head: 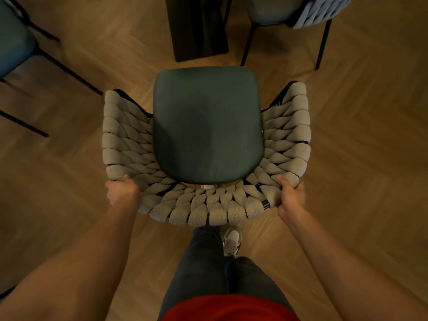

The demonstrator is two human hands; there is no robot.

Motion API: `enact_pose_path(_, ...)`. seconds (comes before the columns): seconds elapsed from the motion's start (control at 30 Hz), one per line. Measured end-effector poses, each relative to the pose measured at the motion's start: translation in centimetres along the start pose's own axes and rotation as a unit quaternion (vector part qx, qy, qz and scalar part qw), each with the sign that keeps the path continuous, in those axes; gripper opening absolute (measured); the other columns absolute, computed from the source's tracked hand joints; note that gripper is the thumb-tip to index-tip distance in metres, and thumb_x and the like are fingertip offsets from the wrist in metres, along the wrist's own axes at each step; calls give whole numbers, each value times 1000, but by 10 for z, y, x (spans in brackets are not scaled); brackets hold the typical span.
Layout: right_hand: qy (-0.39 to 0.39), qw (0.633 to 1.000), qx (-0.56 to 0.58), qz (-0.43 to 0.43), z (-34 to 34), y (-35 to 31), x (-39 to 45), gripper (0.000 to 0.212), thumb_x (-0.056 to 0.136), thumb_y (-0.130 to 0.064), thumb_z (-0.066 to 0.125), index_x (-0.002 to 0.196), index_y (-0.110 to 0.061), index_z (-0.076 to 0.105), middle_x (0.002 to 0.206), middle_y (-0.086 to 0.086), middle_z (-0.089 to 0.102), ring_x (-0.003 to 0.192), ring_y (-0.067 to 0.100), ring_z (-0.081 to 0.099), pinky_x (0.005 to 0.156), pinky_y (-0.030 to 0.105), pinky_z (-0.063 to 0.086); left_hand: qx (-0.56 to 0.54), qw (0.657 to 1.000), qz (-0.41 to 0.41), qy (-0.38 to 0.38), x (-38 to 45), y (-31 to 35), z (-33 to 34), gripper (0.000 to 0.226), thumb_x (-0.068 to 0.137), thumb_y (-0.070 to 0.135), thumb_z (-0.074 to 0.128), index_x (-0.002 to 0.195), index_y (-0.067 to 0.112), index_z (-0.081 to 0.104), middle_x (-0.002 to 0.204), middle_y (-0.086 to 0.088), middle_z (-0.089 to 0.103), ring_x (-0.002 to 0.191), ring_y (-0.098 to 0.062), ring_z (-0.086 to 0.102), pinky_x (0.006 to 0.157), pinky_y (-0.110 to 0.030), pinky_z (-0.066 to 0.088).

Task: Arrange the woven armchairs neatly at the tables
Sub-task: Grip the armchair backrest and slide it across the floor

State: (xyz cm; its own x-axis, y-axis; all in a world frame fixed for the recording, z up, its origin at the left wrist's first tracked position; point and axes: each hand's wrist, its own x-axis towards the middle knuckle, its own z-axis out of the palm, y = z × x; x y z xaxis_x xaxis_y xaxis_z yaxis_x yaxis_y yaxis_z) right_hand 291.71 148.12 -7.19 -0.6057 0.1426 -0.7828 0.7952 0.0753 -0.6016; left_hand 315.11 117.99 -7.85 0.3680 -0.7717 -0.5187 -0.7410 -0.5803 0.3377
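Herringbone wood floor (361, 140); both hands grip woven armchair (206, 126) backrest.

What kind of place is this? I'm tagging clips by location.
Likely a restaurant or café dining room: several matching armchairs with woven backs and green seats, a dark table base between them, and herringbone wood floor.

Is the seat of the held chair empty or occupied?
Empty. The green seat cushion of the woven armchair shows bare; the left hand and right hand grip only its woven back.
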Motion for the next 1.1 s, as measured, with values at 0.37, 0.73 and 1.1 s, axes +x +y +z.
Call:
enact_pose_path(0.37,-40,998,-30,-26,85,-82,40,33,86,-14,74,114,-22,57,109,3,66,102,26,66,90,50,56,-18,1000,9,-6,21,76,2,53,95,42,60,133,6,49,130,-21,56,116,-41,56,96,-52,49)
enact_pose_path(0.73,-64,996,-50,-39,151,-158,87,32,90,-17,71,116,-24,54,104,-1,63,96,21,64,85,43,56,-10,1000,2,-13,37,154,29,51,95,41,62,130,6,51,126,-20,58,111,-40,58,92,-51,52)
enact_pose_path(1.1,-69,995,-57,-40,187,-222,127,36,91,-16,69,124,-18,54,103,0,63,88,15,64,69,33,55,-21,1000,9,-10,35,223,62,53,95,37,62,133,2,50,130,-22,55,113,-42,57,87,-48,52)
